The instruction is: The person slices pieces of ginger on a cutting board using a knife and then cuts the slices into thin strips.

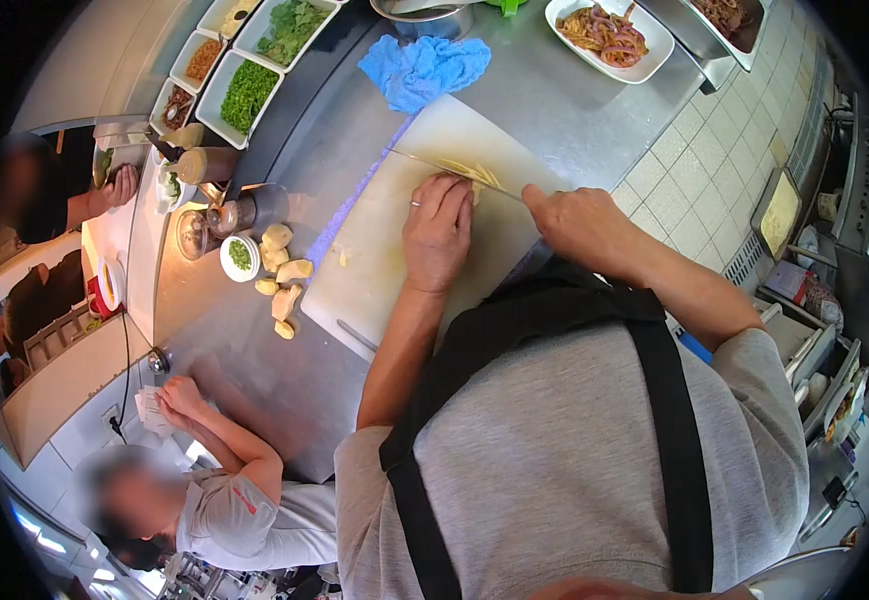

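Observation:
My right hand (569, 222) is wrapped round the handle of a kitchen knife (416, 158), whose blade lies across the white cutting board (354, 270). My left hand (437, 232), with a ring on one finger, presses its bent fingertips down right beside the blade. Pale yellow strips of cut ginger (472, 172) lie along the knife, by those fingertips. What sits under the fingers is mostly hidden. Several peeled ginger pieces (294, 270) rest on the steel counter left of the board.
A blue cloth (422, 70) lies beyond the board. Trays of chopped greens (239, 95) line the back left, near a small white bowl (240, 258). A white dish of sliced food (644, 50) stands at the far right. A co-worker (244, 510) holds paper slips on the left.

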Motion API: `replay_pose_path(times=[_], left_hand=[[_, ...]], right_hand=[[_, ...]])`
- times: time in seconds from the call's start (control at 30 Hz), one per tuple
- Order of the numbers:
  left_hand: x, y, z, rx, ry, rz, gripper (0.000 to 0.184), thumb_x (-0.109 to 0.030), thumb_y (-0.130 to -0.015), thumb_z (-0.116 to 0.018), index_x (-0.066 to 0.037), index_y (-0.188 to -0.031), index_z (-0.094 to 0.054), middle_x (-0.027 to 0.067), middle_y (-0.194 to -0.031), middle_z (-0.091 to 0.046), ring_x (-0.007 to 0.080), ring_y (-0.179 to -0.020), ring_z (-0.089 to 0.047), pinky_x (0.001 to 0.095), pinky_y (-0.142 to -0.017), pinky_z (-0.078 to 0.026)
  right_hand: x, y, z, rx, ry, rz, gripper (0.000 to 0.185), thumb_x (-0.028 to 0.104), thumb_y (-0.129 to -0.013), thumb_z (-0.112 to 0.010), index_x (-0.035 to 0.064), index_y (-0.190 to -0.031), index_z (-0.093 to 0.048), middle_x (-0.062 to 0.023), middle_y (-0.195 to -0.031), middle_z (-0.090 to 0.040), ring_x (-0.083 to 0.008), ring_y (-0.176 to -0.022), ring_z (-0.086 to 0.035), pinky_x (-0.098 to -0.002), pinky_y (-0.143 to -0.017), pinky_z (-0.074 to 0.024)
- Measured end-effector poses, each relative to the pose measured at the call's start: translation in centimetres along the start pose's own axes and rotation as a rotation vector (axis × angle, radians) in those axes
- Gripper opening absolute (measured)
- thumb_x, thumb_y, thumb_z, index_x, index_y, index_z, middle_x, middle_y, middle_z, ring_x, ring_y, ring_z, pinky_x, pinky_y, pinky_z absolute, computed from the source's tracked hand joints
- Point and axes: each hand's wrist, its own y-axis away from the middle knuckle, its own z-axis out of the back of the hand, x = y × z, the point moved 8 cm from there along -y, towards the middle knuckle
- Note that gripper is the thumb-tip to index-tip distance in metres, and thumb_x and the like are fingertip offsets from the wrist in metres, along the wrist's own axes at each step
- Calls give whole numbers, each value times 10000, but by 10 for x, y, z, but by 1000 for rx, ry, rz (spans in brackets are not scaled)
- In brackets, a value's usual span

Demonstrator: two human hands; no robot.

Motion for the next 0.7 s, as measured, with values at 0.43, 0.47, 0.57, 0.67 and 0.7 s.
replay_pose_path(times=[0.43,0.47,0.57,0.67,0.7], left_hand=[[0,6,0,-48,-91,-15,156,-22,-805,-703,-38,-960,-708,83,-1008,-672,268,-987,-629,358,-858,-513],[0,6,0,-42,-97,-23,160,-27,-810,-699,-35,-970,-705,84,-1014,-669,269,-993,-625,358,-861,-516],[-1,6,0,-35,-100,-31,166,-31,-812,-698,-30,-978,-701,84,-1015,-668,265,-996,-624,355,-861,-520],[-1,5,0,-34,-96,-30,162,-29,-811,-700,-28,-973,-701,84,-1011,-670,262,-995,-626,352,-859,-522],[-1,5,0,-34,-95,-28,159,-29,-812,-701,-28,-971,-701,85,-1010,-670,262,-996,-627,351,-859,-522]], right_hand=[[0,-10,-1,-41,8,-8,130,92,-882,-503,13,-985,-492,-158,-659,-656,-363,-629,-680,-469,-536,-535],[0,-4,1,-32,6,-9,130,91,-881,-505,14,-984,-491,-158,-662,-656,-364,-631,-679,-469,-536,-533],[0,8,5,-22,8,-6,128,87,-876,-511,17,-980,-485,-157,-670,-656,-365,-636,-677,-470,-534,-529],[0,11,6,-24,14,-1,126,80,-871,-515,16,-975,-480,-155,-677,-656,-363,-643,-677,-470,-532,-526],[0,10,6,-17,11,-4,126,77,-870,-515,15,-973,-480,-154,-678,-656,-362,-645,-677,-469,-531,-526]])
